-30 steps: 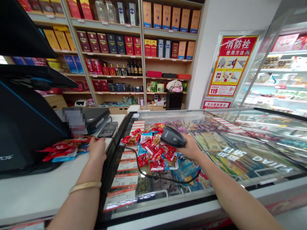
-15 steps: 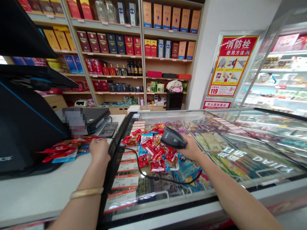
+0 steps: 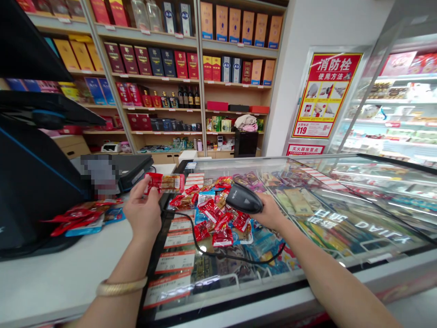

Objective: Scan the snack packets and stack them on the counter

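Pinched in my left hand (image 3: 142,207) is a small red snack packet (image 3: 170,182) with a clear window, raised above the freezer's left edge. My right hand (image 3: 271,212) grips a black barcode scanner (image 3: 244,198), its head pointing left over a heap of red and blue snack packets (image 3: 221,219) on the glass lid. The scanner's black cable (image 3: 235,258) loops across the glass toward the counter. Left of my left hand, more red and blue packets (image 3: 85,217) lie in a pile on the white counter (image 3: 68,278).
A black checkout terminal (image 3: 34,182) stands at the left, with a dark flat device (image 3: 134,168) behind the packets. The glass-topped freezer (image 3: 317,269) fills the right side. Shelves (image 3: 153,77) of boxes and bottles line the back wall.
My left hand has lifted from the counter pile and moved up, bringing a red packet into view. My right hand and the scanner stay nearly in place; the view has shifted slightly.
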A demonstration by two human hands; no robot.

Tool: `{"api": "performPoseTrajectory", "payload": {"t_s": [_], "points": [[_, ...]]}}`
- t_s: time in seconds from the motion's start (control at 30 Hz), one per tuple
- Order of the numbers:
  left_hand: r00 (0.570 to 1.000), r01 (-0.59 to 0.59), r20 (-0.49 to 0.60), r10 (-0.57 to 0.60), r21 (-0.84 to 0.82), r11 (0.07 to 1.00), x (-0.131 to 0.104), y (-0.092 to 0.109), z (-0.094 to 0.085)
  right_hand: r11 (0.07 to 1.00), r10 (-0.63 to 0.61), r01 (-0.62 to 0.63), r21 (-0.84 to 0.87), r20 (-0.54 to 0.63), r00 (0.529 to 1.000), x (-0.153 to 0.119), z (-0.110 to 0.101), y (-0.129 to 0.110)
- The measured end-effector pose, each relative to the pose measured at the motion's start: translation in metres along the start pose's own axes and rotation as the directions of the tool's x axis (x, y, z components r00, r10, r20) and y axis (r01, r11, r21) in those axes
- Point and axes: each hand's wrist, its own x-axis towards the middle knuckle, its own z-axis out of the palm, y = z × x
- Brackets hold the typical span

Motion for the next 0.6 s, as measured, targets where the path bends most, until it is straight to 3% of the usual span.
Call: {"api": "performPoseTrajectory", "payload": {"t_s": [0.1,0.27,0.6], "points": [[0.998,0.035,-0.044,-0.040,-0.108,0.993,-0.007,0.007,0.006,1.000,-0.010,0.010,0.011,-0.007,1.000,0.000,0.000,-0.001],[0.999,-0.046,-0.009,0.047,0.031,0.998,-0.012,0.010,0.008,0.999,-0.042,0.042,0.003,0.009,0.999,0.002,-0.002,-0.007],[0.966,-0.211,0.185,0.181,0.159,0.964,-0.019,0.005,0.012,0.992,-0.122,0.122,0.004,0.068,0.990,0.003,-0.004,-0.011]]}}
